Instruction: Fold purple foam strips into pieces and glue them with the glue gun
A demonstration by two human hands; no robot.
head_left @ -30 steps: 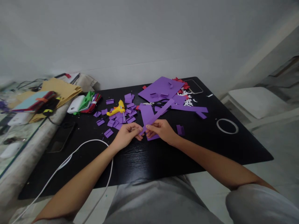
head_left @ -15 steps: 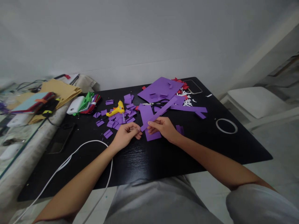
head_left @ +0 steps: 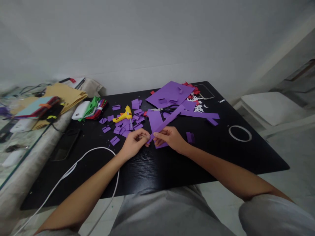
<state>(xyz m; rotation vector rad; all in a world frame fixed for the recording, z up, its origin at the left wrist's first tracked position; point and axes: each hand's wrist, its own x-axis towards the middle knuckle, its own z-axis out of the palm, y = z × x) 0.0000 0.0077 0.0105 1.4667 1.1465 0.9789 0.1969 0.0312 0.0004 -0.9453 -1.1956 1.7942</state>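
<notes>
A long purple paper strip point(head_left: 169, 118) slants up and away to the right, held near its lower end by both hands. My left hand point(head_left: 136, 141) pinches the tip of that end. Close beside it, my right hand point(head_left: 171, 139) grips the strip between thumb and fingers. Beneath the strip lies a purple paper sheet point(head_left: 154, 119), partly covered by the strip and my right hand. Scissors point(head_left: 161, 109) rest just beyond, partly over the paper. Left of the hands, a yellow glue gun point(head_left: 124, 114) lies among several small folded purple pieces point(head_left: 115, 141).
A large purple sheet point(head_left: 169, 93) lies at the back, with red scraps point(head_left: 195, 90) and white scraps point(head_left: 199, 108) beside it. A tape-like ring point(head_left: 249, 136) is on the right. A white cable point(head_left: 86, 152) crosses the left front. A phone point(head_left: 64, 146) lies at left.
My right hand has slid slightly down the strip, closer to my left hand. The left hand still pinches the end. The view has shifted a little.
</notes>
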